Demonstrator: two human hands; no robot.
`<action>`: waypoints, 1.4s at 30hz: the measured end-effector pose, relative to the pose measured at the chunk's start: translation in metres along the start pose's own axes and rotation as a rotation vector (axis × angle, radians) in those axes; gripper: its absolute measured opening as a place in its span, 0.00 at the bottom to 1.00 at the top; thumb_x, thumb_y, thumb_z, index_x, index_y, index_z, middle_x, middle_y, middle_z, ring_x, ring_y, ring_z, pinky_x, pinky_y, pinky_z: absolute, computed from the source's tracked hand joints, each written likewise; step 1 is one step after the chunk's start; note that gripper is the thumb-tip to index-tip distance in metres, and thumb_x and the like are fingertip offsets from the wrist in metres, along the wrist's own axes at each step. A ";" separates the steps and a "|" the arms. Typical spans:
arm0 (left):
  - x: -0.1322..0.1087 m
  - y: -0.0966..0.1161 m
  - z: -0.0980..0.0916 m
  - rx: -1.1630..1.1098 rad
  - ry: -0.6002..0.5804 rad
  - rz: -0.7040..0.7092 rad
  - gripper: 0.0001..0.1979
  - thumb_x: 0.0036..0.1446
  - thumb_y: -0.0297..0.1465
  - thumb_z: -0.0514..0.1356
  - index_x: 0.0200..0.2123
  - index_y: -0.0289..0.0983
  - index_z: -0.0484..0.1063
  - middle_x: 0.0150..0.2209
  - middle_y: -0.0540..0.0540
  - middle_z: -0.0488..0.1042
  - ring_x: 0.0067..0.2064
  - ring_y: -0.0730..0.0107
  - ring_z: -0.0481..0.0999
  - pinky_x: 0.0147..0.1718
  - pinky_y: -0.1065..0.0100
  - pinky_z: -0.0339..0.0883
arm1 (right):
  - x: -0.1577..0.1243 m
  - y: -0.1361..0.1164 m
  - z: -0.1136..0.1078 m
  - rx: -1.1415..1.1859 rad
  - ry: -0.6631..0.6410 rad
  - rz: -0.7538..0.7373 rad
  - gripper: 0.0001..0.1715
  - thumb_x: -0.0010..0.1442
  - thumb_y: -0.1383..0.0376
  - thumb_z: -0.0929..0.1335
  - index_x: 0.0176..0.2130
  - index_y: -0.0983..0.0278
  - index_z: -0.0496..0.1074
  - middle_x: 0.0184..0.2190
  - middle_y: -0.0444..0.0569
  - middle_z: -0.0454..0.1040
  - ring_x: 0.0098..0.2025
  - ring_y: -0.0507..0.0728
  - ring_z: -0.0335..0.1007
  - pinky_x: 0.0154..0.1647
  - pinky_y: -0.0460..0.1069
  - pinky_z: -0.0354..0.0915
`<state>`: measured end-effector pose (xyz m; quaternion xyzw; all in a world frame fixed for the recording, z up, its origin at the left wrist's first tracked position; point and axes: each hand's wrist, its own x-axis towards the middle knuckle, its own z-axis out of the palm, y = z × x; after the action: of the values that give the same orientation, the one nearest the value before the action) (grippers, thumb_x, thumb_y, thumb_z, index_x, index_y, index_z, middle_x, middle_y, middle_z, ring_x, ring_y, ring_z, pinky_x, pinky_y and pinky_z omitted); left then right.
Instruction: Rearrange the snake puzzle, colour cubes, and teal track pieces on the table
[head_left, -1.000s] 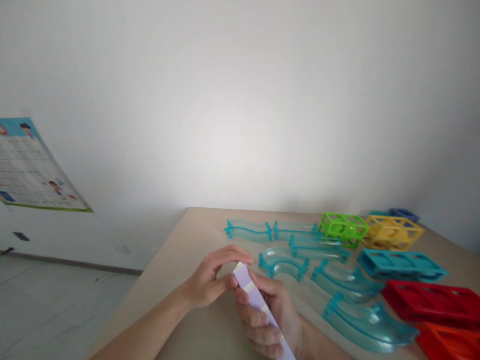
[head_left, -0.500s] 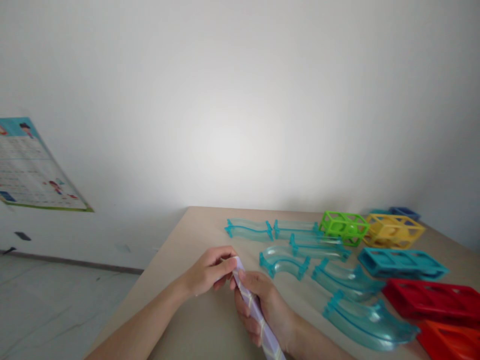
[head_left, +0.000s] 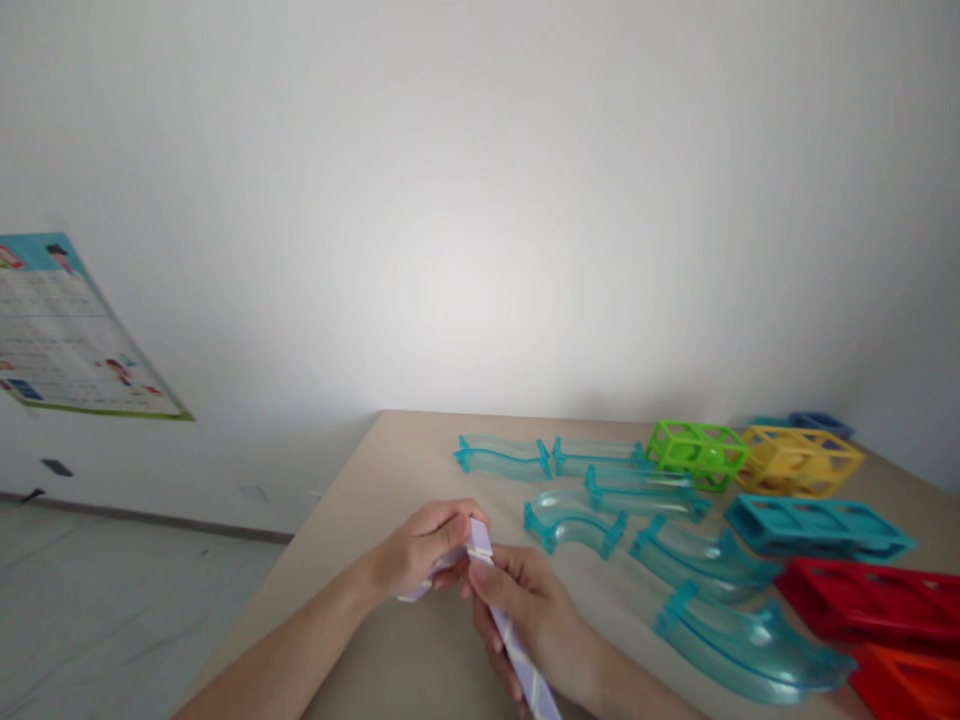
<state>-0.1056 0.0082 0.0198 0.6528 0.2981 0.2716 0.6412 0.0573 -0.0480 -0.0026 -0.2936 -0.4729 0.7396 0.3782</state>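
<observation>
My right hand (head_left: 529, 615) is closed around a stack of lilac flat pieces with white edges (head_left: 510, 640), held slanted over the table's near edge. My left hand (head_left: 424, 548) is closed in a pinch at the stack's top end, with a small lilac piece (head_left: 418, 590) showing beneath its fingers. Both hands hover just above the beige table (head_left: 375, 480). The lower end of the stack runs out of view at the bottom.
Several clear teal curved track pieces (head_left: 574, 525) lie right of my hands. Further right stand open frame blocks: green (head_left: 694, 452), yellow (head_left: 802, 460), teal (head_left: 817, 528), red (head_left: 870, 590), orange (head_left: 911, 680). A poster (head_left: 67, 340) hangs on the left wall. The table's left edge drops to the floor.
The left hand went from open fingers over the stack's top to a pinch on it; a lilac piece now shows under it. The stack tilted lower in the right hand.
</observation>
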 end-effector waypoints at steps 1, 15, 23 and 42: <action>0.000 -0.001 0.001 -0.039 0.004 0.002 0.27 0.53 0.56 0.55 0.32 0.34 0.68 0.17 0.50 0.67 0.14 0.79 0.58 0.12 0.76 0.47 | -0.001 -0.001 0.000 0.064 -0.048 -0.004 0.26 0.55 0.45 0.67 0.36 0.67 0.68 0.13 0.36 0.63 0.08 0.47 0.57 0.06 0.40 0.52; 0.005 -0.003 0.001 -0.151 0.122 0.110 0.26 0.54 0.52 0.56 0.27 0.32 0.71 0.23 0.47 0.65 0.22 0.74 0.63 0.21 0.73 0.52 | -0.003 0.009 0.005 -0.084 0.052 -0.013 0.30 0.56 0.42 0.65 0.36 0.67 0.67 0.14 0.37 0.64 0.11 0.46 0.58 0.09 0.39 0.52; 0.007 0.000 0.011 -0.359 0.014 0.160 0.22 0.55 0.47 0.58 0.28 0.31 0.71 0.31 0.42 0.68 0.32 0.68 0.65 0.33 0.69 0.59 | -0.002 0.013 0.007 0.305 -0.207 -0.031 0.29 0.56 0.40 0.64 0.34 0.63 0.63 0.13 0.36 0.63 0.08 0.46 0.55 0.06 0.39 0.54; -0.003 0.005 0.002 0.249 0.096 0.364 0.21 0.61 0.46 0.53 0.37 0.33 0.74 0.28 0.46 0.69 0.30 0.70 0.69 0.30 0.70 0.62 | 0.000 -0.003 -0.013 0.725 -0.468 0.364 0.22 0.63 0.45 0.57 0.33 0.60 0.61 0.15 0.35 0.59 0.08 0.46 0.45 0.04 0.40 0.53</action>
<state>-0.1056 0.0045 0.0245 0.7562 0.2368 0.3748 0.4813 0.0688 -0.0411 -0.0053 -0.0459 -0.1972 0.9579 0.2035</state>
